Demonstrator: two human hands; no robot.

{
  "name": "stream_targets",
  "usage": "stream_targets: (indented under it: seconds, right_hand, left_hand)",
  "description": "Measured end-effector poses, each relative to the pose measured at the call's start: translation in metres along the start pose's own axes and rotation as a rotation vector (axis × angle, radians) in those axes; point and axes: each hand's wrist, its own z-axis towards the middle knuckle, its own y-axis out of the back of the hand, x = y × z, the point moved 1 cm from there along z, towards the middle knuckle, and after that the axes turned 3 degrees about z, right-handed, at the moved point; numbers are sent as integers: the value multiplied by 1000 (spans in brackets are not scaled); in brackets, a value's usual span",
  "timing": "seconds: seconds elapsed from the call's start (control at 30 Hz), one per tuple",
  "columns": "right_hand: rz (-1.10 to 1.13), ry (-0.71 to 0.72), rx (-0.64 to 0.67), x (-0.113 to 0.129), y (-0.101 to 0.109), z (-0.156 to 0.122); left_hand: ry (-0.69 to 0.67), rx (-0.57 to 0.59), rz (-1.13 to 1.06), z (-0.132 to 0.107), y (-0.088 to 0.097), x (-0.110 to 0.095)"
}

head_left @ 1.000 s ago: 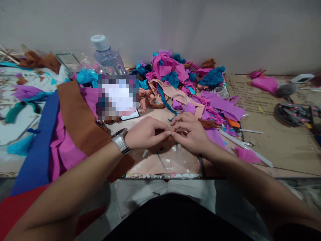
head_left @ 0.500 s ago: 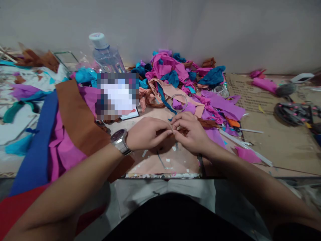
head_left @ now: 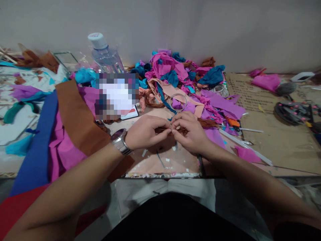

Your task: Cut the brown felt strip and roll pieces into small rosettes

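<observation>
My left hand (head_left: 147,132), with a metal watch (head_left: 120,141) on its wrist, is closed in a pinch. Its fingertips meet those of my right hand (head_left: 189,132), which is also pinched shut. Between and behind the fingers runs a crumpled, twisted strip of brown crepe paper (head_left: 163,130), held by both hands just above the table (head_left: 150,164). Much of the strip is hidden by the fingers. More brown paper (head_left: 208,123) shows right of my right hand. A clear ring-shaped roll (head_left: 178,102) lies just beyond the hands.
A heap of crumpled pink and blue paper (head_left: 167,68) lies against the wall. A bottle (head_left: 107,57) stands behind a phone (head_left: 130,113), partly pixelated. Brown (head_left: 75,113) and blue (head_left: 37,140) sheets hang over the left edge. White sticks (head_left: 247,149) and cardboard (head_left: 255,124) are to the right.
My left hand has shifted very slightly left, and more of the brown strip shows between its thumb and finger. My right hand stays in nearly the same place.
</observation>
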Motion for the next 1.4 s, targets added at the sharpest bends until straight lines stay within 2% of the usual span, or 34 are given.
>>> stream_targets:
  seconds: [0.1,0.2,0.43,1.07,1.23,1.4]
  right_hand:
    - [31,-31,33,0,0,0]
    - [49,-48,33,1,1,0]
    - [136,-55,-19,0,6,5]
    - [54,-17,5,0,6,3]
    - [42,-2,1,-1,6,3]
    - [-66,21,56,3,10,1]
  left_hand:
    - [-114,-34,141,-1,-4,1]
    - [-148,-49,183,-1,-4,0]
    - [44,-12,-12,0,5,-2]
    - [55,42,-86,0,6,0]
    - [115,84,-153,1,9,0]
    - [169,149,-156,1,9,3]
